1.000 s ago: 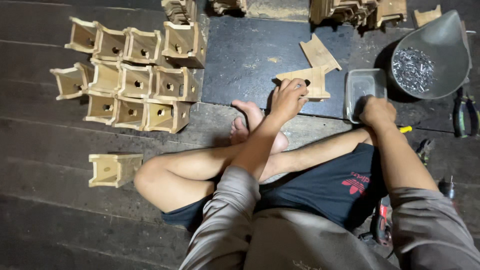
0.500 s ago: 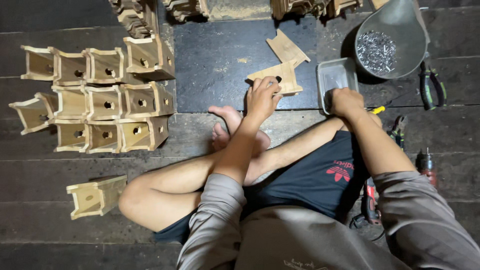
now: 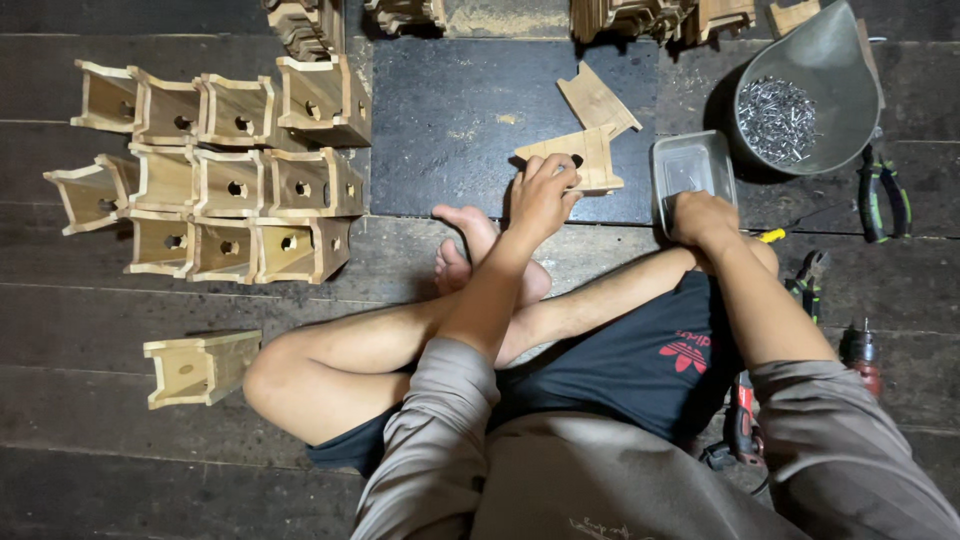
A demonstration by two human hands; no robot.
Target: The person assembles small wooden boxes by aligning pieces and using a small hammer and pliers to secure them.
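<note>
I sit cross-legged on a dark plank floor. My left hand (image 3: pixel 541 195) grips the near edge of a flat wooden panel with a round hole (image 3: pixel 585 160), which lies on a dark mat (image 3: pixel 450 120). A second wooden panel (image 3: pixel 597 99) lies just beyond it. My right hand (image 3: pixel 702 217) rests at the near edge of a small clear plastic tray (image 3: pixel 690 170); its fingers are curled and I cannot see whether they hold anything.
Several small open wooden boxes (image 3: pixel 225 180) stand in rows at the left, one more (image 3: pixel 200 366) apart by my knee. A grey scoop of nails (image 3: pixel 800 100) sits at the upper right, pliers (image 3: pixel 882 190) beside it, and a tool (image 3: pixel 860 350) by my right arm.
The view has shifted. My left hand stays on the holed panel and my right hand stays by the tray.
</note>
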